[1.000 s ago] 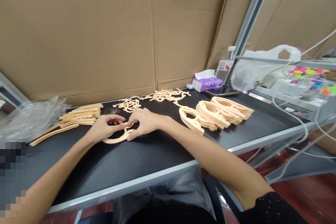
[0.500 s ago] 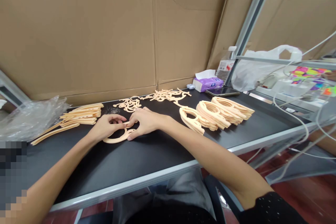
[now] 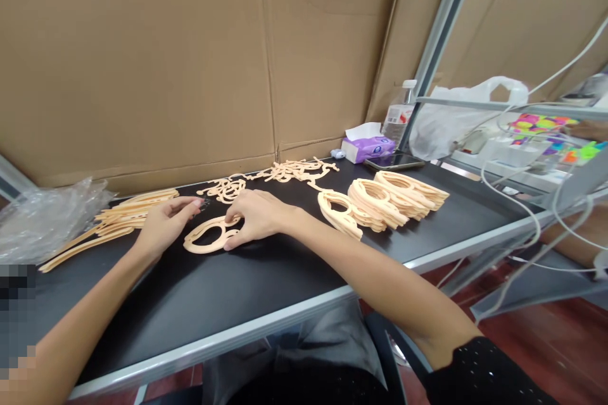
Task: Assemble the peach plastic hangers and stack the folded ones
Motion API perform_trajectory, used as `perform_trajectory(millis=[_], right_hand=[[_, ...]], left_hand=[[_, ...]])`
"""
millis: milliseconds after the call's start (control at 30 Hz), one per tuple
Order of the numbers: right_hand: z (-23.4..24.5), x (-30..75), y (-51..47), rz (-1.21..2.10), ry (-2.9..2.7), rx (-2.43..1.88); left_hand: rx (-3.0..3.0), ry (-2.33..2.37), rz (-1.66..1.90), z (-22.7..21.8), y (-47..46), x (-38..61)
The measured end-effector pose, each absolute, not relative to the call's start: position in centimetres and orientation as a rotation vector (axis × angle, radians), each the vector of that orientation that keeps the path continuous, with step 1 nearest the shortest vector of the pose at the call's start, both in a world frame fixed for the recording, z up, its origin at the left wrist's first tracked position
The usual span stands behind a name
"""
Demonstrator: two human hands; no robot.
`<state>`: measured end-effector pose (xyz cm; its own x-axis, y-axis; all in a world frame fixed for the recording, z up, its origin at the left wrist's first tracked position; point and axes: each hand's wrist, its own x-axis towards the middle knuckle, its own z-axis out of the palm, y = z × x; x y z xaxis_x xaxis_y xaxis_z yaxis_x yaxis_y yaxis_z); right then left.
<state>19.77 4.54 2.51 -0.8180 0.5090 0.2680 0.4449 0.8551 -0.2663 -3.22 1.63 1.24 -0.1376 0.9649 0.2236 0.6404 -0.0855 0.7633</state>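
Note:
A flat, pale orange ring-shaped piece (image 3: 206,237) lies on the black table (image 3: 266,278) between my hands. My right hand (image 3: 254,216) rests on its right end, fingers curled and pressed down on it. My left hand (image 3: 164,224) is just off the piece's left side, fingers partly stretched, thumb and forefinger raised toward a small dark bit by the fingertips; I cannot make out whether it holds anything. A stack of flat pale orange sheets (image 3: 128,215) lies just behind my left hand.
Overlapping rows of finished rings (image 3: 380,202) lie to the right. Loose offcuts (image 3: 280,174) are scattered at the back by the cardboard wall (image 3: 190,63). Crumpled clear plastic (image 3: 42,221) is at the far left; a tissue pack (image 3: 363,147), bottle (image 3: 394,117) and phone (image 3: 393,162) at the back right.
My left hand has come off the ring piece and moved left and up. The piece now lies uncovered, with only my right hand on it. The view has shifted slightly.

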Motion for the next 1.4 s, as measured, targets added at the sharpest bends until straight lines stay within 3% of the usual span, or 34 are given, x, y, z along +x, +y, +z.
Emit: perform_trajectory(millis=[133,633,933,1100,1400], right_hand=[[3.1,20.1,4.2,0.206,-2.72,-0.83],[7.1,21.6,2.2,0.287,-2.933,-1.08],[11.6,32.8,-1.1,-0.181,-2.63,-1.705],[10.9,35.6,-2.2,-0.325,-2.469,-2.008],[8.3,34.4,-2.3,-0.413,-2.569,-2.045]], left_hand=[[1.665,1.781,1.219,1.7,1.4,-3.0],[1.789,1.809,1.177,1.2,1.6,-2.8],[1.889,1.743,1.115,1.4,0.8,-1.4],[1.903,1.695,1.071,1.0,0.7,-1.0],[2.001,1.726,1.017,0.8,0.4,-0.9]])
